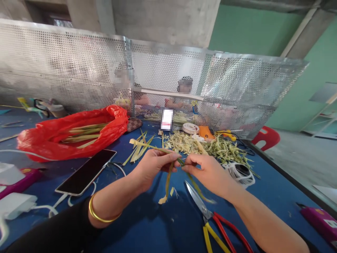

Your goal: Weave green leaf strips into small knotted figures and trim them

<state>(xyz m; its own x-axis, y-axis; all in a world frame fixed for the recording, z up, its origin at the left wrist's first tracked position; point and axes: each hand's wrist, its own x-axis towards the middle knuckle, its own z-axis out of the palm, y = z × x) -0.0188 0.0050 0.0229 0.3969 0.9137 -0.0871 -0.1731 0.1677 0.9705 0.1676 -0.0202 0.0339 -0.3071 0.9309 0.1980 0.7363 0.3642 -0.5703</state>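
My left hand [152, 165] is closed round a long green leaf strip [147, 145] that sticks out to the upper left, with loose ends hanging below the fingers. My right hand [207, 172] pinches the same strip just to the right, fingertips nearly touching the left hand's. Both hands hover over the blue table [158, 225]. Scissors [210, 218] with red and yellow handles lie on the table right under my right hand. A gold bangle [98, 214] is on my left wrist.
A red plastic bag [52, 140] holding leaf strips lies at the left, a phone [86, 172] beside it. A heap of leaf trimmings [210, 146] and a spool of white string [240, 172] lie ahead. Two people sit behind the perforated metal screen [79, 70].
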